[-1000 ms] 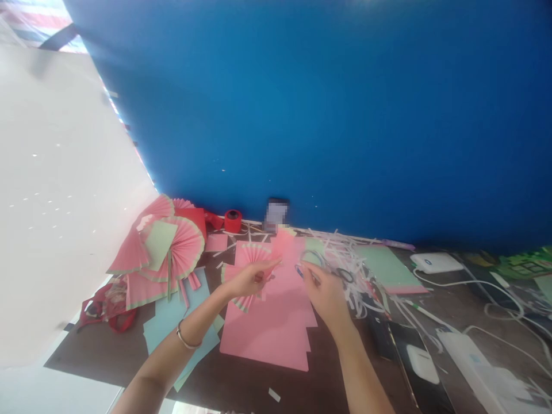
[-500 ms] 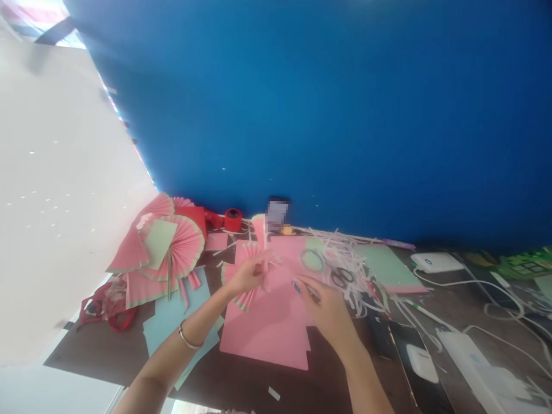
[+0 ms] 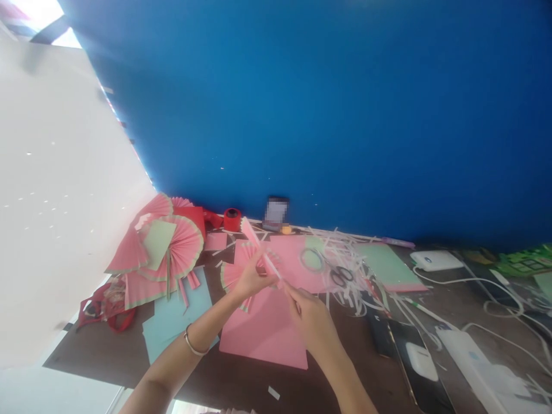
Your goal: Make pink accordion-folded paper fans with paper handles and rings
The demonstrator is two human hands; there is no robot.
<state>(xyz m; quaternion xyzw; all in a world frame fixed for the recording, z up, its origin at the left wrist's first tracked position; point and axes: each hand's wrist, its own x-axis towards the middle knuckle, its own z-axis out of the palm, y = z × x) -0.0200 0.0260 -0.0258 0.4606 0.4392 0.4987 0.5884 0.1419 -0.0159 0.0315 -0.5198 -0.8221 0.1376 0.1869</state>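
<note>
A narrow, folded pink paper strip [image 3: 271,265] with a pale green tip slants up and away from me between my hands. My left hand [image 3: 251,280] closes around its middle, thumb pointing right. At the near end, my right hand [image 3: 307,307] pinches the strip with thumb and fingertips. Behind and below my left hand lies an opened pleated paper fan [image 3: 232,275], pink with a green edge, partly covered by the hand. Underneath are pink paper sheets [image 3: 263,342] on the dark table [image 3: 241,382].
Finished pink fans [image 3: 185,241] pile up at the left, beside blue sheets [image 3: 172,328]. Scissors [image 3: 340,276], a clear tape roll [image 3: 311,260] and white paper strips [image 3: 353,299] lie right. Farther right are a phone [image 3: 414,374] and cables [image 3: 470,282]. A blue wall [image 3: 302,115] stands behind.
The pink strip has tilted from nearly upright to a slant towards me. My right hand has moved left and down onto its near end; the small bluish item at its fingertips no longer shows.
</note>
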